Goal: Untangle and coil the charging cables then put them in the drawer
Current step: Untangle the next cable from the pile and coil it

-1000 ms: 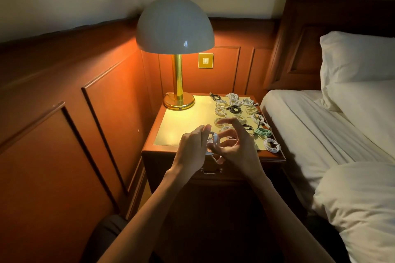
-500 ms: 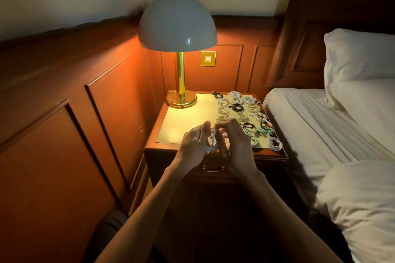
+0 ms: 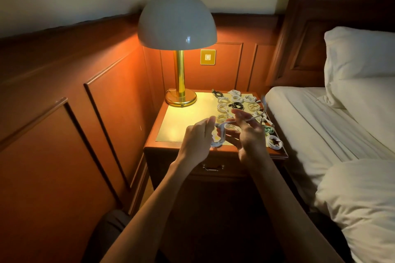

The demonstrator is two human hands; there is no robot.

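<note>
My left hand (image 3: 197, 139) pinches the looped part of a white charging cable (image 3: 218, 142) above the front edge of the nightstand (image 3: 171, 147). My right hand (image 3: 248, 134) holds the same cable's loose strand, which runs up and right to a free end near the bed side. Behind my hands, several coiled cables (image 3: 237, 102) lie on the nightstand top: mostly white, one black (image 3: 236, 105), one green (image 3: 269, 129). The drawer (image 3: 213, 167) under the top is closed, its metal handle showing between my forearms.
A brass lamp (image 3: 180, 83) with a white dome shade stands at the nightstand's back left. The bed (image 3: 320, 126) with white sheets and pillow lies close on the right. Wood wall panelling runs along the left and back.
My hands have drawn apart. The right hand has pulled a strand of the white cable out to the right, away from the loop in the left hand.
</note>
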